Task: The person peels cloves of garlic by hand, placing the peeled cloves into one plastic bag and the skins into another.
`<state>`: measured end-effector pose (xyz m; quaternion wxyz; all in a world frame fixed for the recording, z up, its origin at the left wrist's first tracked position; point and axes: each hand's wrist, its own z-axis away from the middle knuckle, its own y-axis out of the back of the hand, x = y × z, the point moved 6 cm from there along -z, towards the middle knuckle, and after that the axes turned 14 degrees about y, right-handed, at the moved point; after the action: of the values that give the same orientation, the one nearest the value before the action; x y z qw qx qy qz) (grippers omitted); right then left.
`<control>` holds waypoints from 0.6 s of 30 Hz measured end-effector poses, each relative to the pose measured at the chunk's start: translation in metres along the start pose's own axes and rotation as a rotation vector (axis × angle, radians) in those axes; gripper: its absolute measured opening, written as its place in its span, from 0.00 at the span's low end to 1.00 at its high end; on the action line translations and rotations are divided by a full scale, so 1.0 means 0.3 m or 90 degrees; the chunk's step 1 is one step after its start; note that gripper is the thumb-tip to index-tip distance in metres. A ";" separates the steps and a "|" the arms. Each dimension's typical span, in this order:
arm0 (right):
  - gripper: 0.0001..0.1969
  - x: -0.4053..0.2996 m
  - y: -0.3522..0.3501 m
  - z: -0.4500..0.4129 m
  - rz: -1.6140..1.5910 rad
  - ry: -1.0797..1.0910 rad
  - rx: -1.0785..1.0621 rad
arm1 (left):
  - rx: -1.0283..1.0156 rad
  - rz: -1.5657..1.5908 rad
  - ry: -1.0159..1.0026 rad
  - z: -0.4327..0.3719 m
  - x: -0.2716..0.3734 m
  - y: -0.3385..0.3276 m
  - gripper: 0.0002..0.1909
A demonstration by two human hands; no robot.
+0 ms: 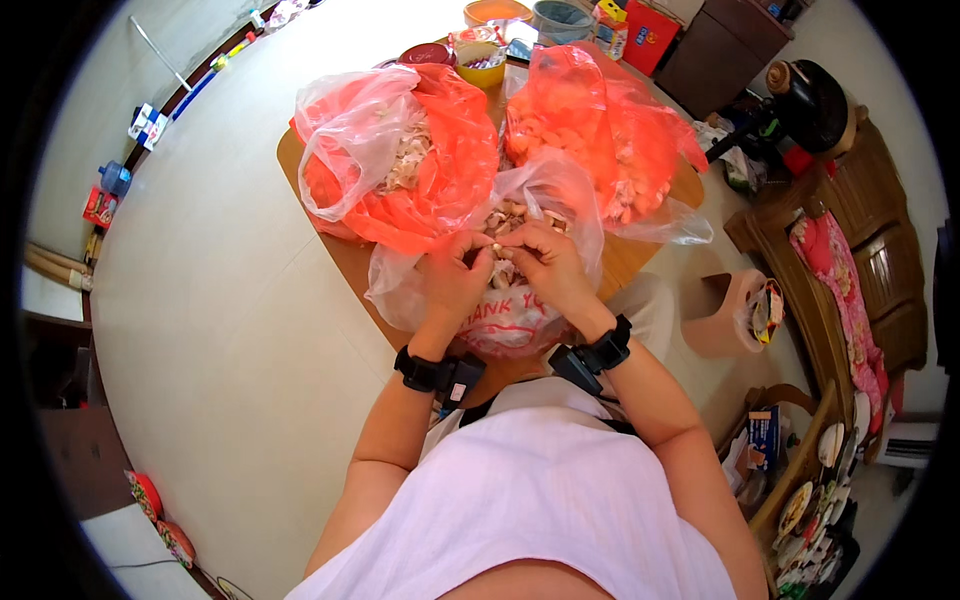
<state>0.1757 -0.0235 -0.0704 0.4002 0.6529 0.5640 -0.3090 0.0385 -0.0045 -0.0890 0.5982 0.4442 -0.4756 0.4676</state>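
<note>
My left hand (pixel 459 274) and my right hand (pixel 546 259) meet over an open translucent plastic bag (pixel 499 330) with red lettering. Fingertips of both hands pinch one small pale clove (pixel 497 247), which looks like garlic. Below them in the bag lie many brownish, unpeeled-looking cloves (pixel 506 217). Beyond my left hand spreads a red plastic bag (pixel 461 112), with a clear bag over part of it and dry papery skins (pixel 409 157) inside. Farther right, another red plastic bag (pixel 555 82) holds pale pieces seen through its film. Each wrist wears a black strap with a device.
The bags rest on a wooden table (pixel 296 161). At its far end stand a yellow tin (pixel 480 67), a dark red lid (pixel 427 54) and tubs. To the right are a black fan (pixel 814 105), a pinkish plastic stool (pixel 709 322) and a wooden bench (pixel 892 255).
</note>
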 end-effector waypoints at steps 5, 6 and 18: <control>0.07 0.008 -0.019 0.026 0.006 -0.029 -0.012 | 0.030 -0.092 -0.082 0.007 0.020 0.013 0.03; 0.07 0.002 -0.022 0.030 0.009 -0.025 -0.013 | 0.030 -0.089 -0.086 0.013 0.027 0.012 0.03; 0.07 0.036 -0.011 0.073 -0.411 -0.242 0.150 | 0.178 -0.282 -0.188 0.059 0.088 0.051 0.04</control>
<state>0.1753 -0.0372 -0.0908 0.3024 0.4146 0.6167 -0.5969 0.0238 -0.0157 -0.0591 0.5428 0.6784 -0.3802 0.3171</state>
